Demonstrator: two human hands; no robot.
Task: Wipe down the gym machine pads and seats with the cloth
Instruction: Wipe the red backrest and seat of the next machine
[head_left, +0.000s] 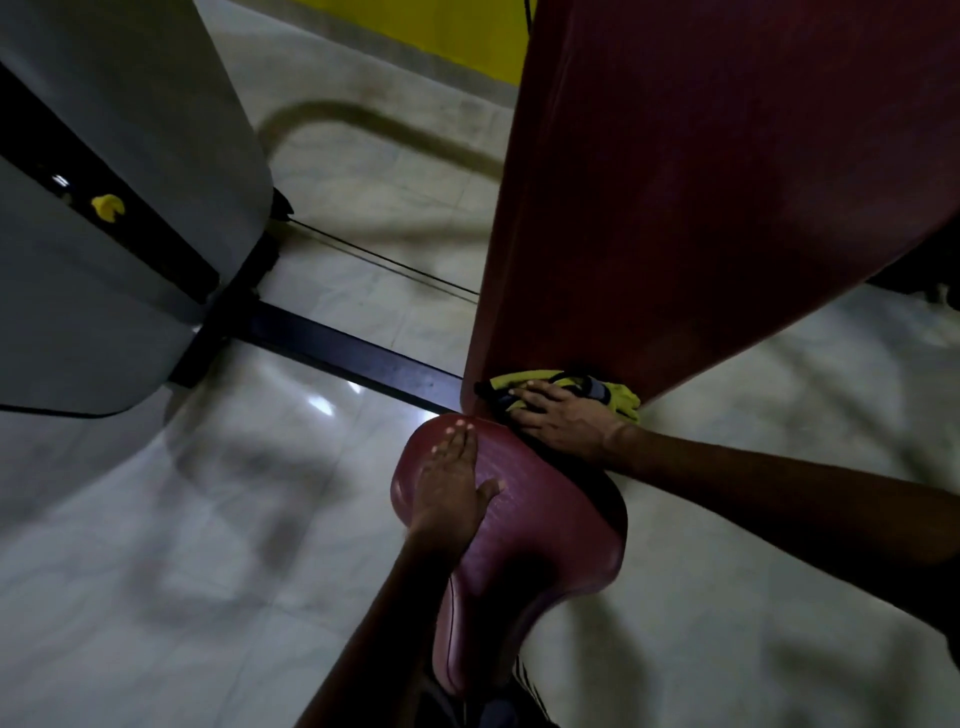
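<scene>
Closest to the camera is the maroon seat (545, 525), with its narrow end running down toward the bottom of the frame and its wide end up next to the backrest. The left hand (449, 480) lies flat on the wide end, fingers straight and together, thumb out to the side, gripping nothing. Looks to me like it's just bracing.

A bit further out, the right hand (558, 415) is spread palm-down on the yellow-green cloth (621, 397), pressing it against the very bottom of the tall red back pad (701, 182), right in the crease where pad and seat meet. It isn't really clenched, more a flat press with the cloth bunched under the fingers.

So the key thing: the back pad's long axis runs up and away from the right hand, and nearly all of its surface sits beyond the cloth. My guess is the next stroke goes up along that length. The seat lies the other way, back toward the person, under the left hand, which would have to lift off before it gets wiped.

Further back there's the dark frame bar (363, 358) on the pale tiled floor (208, 519), and the grey machine shroud (104, 208) off to the left.
</scene>
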